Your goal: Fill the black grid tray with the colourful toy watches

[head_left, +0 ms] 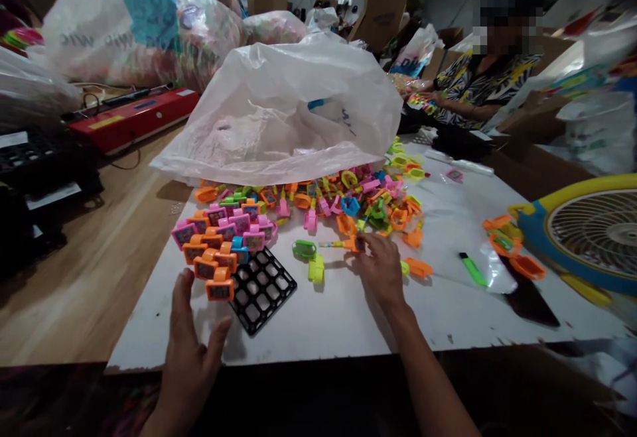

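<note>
An orange toy piece (352, 243) lies near the middle of the white tabletop (328, 317), pinched at the fingertips of the right hand (381, 268). The left hand (192, 344), open and empty, rests at the near edge beside a black grid tray (261, 289) loaded with toy watches (221, 245). Behind, a plastic bag (288, 109) overhangs the loose pile (368, 198).

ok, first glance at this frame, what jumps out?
The heap of bright plastic toy pieces spilling from under a big translucent bag at the white board's centre. The right hand picks at the heap's near edge; the left hand rests open beside a black grid tray loaded with toys.
</note>
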`<state>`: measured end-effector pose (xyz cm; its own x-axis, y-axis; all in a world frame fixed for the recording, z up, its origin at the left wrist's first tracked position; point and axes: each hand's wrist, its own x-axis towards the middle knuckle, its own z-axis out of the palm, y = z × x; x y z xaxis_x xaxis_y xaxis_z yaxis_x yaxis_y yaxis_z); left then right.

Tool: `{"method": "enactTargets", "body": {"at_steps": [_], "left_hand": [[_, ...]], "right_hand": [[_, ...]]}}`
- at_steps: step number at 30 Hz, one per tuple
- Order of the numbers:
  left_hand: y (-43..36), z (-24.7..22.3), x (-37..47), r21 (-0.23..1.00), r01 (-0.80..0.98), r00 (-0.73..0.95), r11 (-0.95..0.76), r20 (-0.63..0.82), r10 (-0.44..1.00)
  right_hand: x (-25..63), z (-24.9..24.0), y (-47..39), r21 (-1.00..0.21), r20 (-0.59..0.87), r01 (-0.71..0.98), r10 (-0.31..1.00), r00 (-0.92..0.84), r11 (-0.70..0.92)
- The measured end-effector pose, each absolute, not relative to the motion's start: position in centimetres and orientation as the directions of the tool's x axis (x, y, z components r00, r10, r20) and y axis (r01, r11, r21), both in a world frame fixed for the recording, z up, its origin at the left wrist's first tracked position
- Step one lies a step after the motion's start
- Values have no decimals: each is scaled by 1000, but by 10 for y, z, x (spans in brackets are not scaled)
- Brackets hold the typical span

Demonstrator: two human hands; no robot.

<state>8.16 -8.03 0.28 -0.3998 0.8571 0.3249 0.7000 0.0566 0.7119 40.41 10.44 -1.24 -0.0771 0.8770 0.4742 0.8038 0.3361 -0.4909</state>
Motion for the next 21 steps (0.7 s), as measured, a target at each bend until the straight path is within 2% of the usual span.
{"method": "enactTargets", "body": {"at_steps": [4, 7, 10, 12, 14, 17, 18, 21], "left_hand": [[-74, -13, 80, 755, 636, -437, 160, 181, 881], [-61, -10, 79, 754, 631, -447, 183, 161, 880], [-51, -5, 78, 740, 647, -468, 184, 195, 862], [-48, -4, 78, 725, 661, -470, 193, 200, 859], [-47, -4, 77, 715, 673, -458, 190, 201, 866], [-46, -5, 76, 691, 694, -443, 203, 186, 877], [-46, -6, 75, 680, 703, -440, 208, 188, 878], [-46, -8, 74, 643, 742, -411, 190, 213, 886]], "right_hand": [[407, 1, 103, -428, 414, 813, 885, -211, 394], [411, 5, 105, -398, 412, 808, 872, -266, 434], [413, 6, 97, -391, 467, 838, 866, -177, 381], [413, 5, 85, -387, 464, 876, 882, -84, 287], [412, 4, 71, -377, 367, 914, 930, 2, 146], [414, 3, 60, -360, 129, 931, 985, 115, -62], [416, 4, 60, -366, 103, 925, 983, 151, -104], [424, 17, 67, -457, 234, 877, 932, 278, -147]]}}
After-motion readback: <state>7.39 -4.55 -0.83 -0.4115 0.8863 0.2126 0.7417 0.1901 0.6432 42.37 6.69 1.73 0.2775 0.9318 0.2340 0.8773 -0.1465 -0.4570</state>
